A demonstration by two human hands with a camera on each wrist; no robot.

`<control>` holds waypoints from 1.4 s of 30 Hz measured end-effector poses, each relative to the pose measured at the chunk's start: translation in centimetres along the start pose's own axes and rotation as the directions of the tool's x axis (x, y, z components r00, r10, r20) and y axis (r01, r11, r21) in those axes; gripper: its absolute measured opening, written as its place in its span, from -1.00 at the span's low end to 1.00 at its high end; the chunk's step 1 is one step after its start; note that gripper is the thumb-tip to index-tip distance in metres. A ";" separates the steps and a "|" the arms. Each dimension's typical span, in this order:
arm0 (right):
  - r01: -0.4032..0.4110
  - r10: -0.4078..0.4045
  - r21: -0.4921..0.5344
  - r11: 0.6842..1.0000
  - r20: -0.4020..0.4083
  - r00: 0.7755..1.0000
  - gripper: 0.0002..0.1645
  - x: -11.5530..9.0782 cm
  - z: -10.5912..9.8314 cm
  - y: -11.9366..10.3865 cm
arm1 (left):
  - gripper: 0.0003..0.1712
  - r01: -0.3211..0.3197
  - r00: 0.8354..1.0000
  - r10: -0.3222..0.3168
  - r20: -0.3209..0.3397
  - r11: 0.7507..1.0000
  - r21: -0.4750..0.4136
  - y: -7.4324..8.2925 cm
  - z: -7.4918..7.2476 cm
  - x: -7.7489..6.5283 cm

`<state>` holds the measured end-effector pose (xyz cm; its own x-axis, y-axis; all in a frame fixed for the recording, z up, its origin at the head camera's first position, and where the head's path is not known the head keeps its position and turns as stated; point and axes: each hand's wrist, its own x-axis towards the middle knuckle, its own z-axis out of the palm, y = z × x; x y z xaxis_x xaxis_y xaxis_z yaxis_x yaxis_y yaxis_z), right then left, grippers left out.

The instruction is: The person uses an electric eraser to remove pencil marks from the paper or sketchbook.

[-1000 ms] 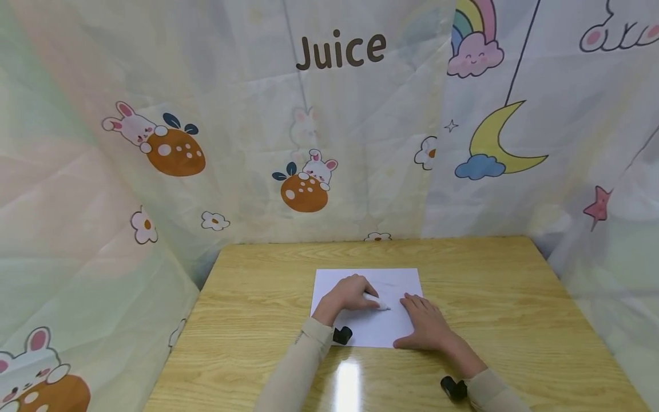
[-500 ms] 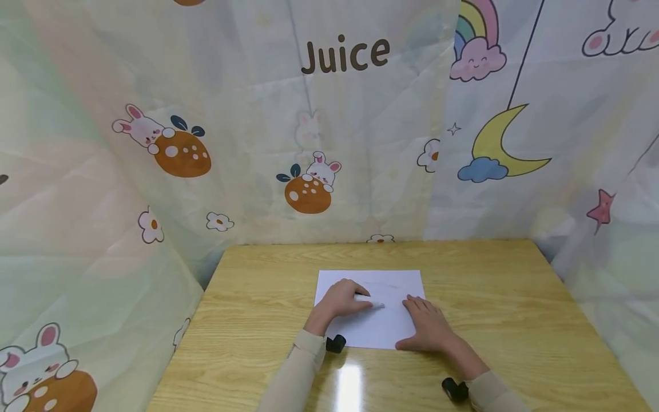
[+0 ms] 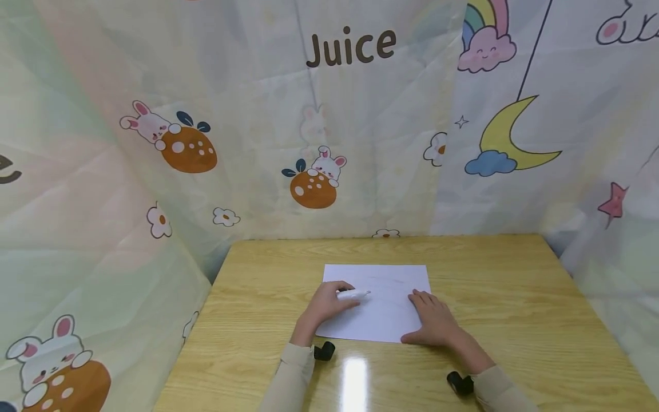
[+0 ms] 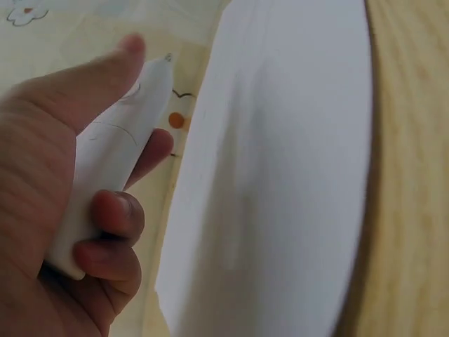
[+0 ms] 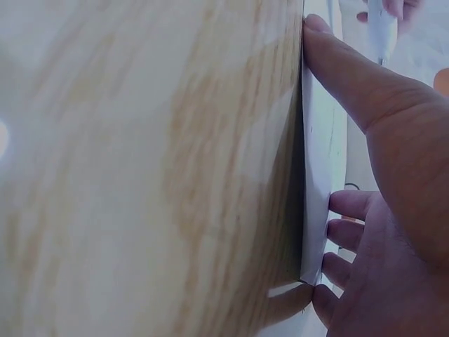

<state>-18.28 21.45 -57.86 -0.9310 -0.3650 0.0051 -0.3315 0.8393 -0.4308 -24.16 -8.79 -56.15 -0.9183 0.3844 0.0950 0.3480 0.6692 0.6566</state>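
Observation:
My left hand (image 3: 325,302) grips a white correction pen (image 3: 352,294) with a tapered body and small metal tip. In the left wrist view the pen (image 4: 112,151) lies between thumb and curled fingers, its tip pointing up and away, held above the paper. A white sheet of paper (image 3: 378,323) lies on the table, with faint grey streaks across its upper part. On the sheet's right side rests my right hand (image 3: 435,320), fingers spread. The right wrist view shows its thumb and fingertips on the paper (image 5: 318,161) along its edge.
The wooden table (image 3: 515,320) reaches back to a printed cloth curtain (image 3: 391,189) that also hangs at both sides. Small black devices sit at the left wrist (image 3: 324,351) and the right wrist (image 3: 460,383).
My left hand has drawn back leftward with the correction pen, from over the middle of the sheet to its left side. The right hand stays on the paper. The head view has shifted slightly.

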 end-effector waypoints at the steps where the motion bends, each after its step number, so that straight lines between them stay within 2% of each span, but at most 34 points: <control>1: -0.003 0.003 -0.004 1.000 0.002 1.000 0.35 0.0 0.0 0.0 | -0.60 0.015 1.000 -0.015 -0.005 1.000 -0.024 -0.2 0.0 -0.3; 4: -0.004 0.004 -0.004 1.000 0.013 1.000 0.36 0.0 0.1 0.1 | -0.59 0.048 0.998 -0.050 -0.025 0.995 -0.090 -0.7 0.0 -1.1; 6: -0.005 0.005 0.001 1.000 0.013 1.000 0.36 0.1 0.2 0.1 | -0.63 0.049 0.997 -0.055 -0.057 0.994 -0.095 -1.1 -0.1 -1.7; 9: -0.003 0.003 0.008 1.000 0.005 1.000 0.36 0.1 0.3 0.1 | -0.68 0.061 0.989 -0.067 -0.130 0.997 -0.048 -1.5 -0.5 -2.4; 14: -0.017 0.017 -0.002 1.000 0.018 1.000 0.40 0.1 0.3 -0.1 | -0.69 0.092 0.967 -0.074 -0.245 0.994 0.066 -2.1 -1.5 -3.7; 20: -0.023 0.023 0.001 1.000 0.024 0.999 0.40 -0.1 0.3 -0.2 | -0.70 0.111 0.948 -0.082 -0.308 0.991 0.076 -3.1 -2.0 -4.8; 23: -0.011 0.011 0.004 1.000 0.019 1.000 0.39 -0.1 0.1 -0.3 | -0.69 0.109 0.929 -0.074 -0.362 0.991 0.077 -3.5 -2.3 -5.2; 27: 0.016 -0.016 0.001 1.000 -0.003 1.000 0.35 -0.1 0.1 -0.2 | -0.68 0.121 0.897 -0.055 -0.438 0.985 0.125 -3.9 -2.7 -5.6; 30: 0.023 -0.023 0.000 1.000 -0.005 1.000 0.34 -0.1 0.2 0.0 | -0.67 0.161 0.884 -0.064 -0.464 0.972 0.173 -4.1 -3.1 -5.8; 38: 0.014 -0.014 0.002 1.000 0.014 1.000 0.37 0.0 0.4 0.0 | -0.68 0.230 0.871 -0.096 -0.482 0.946 0.227 -4.5 -4.1 -6.0; 42: 0.028 -0.028 -0.007 1.000 -0.005 1.000 0.36 0.2 0.2 0.0 | -0.66 0.261 0.864 -0.117 -0.489 0.936 0.238 -5.0 -4.6 -5.9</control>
<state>-18.44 21.26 -58.04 -0.9221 -0.3863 0.0218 -0.3584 0.8318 -0.4239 -21.30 -17.32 -56.57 -0.9266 -0.0572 0.3718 0.1307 0.8777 0.4610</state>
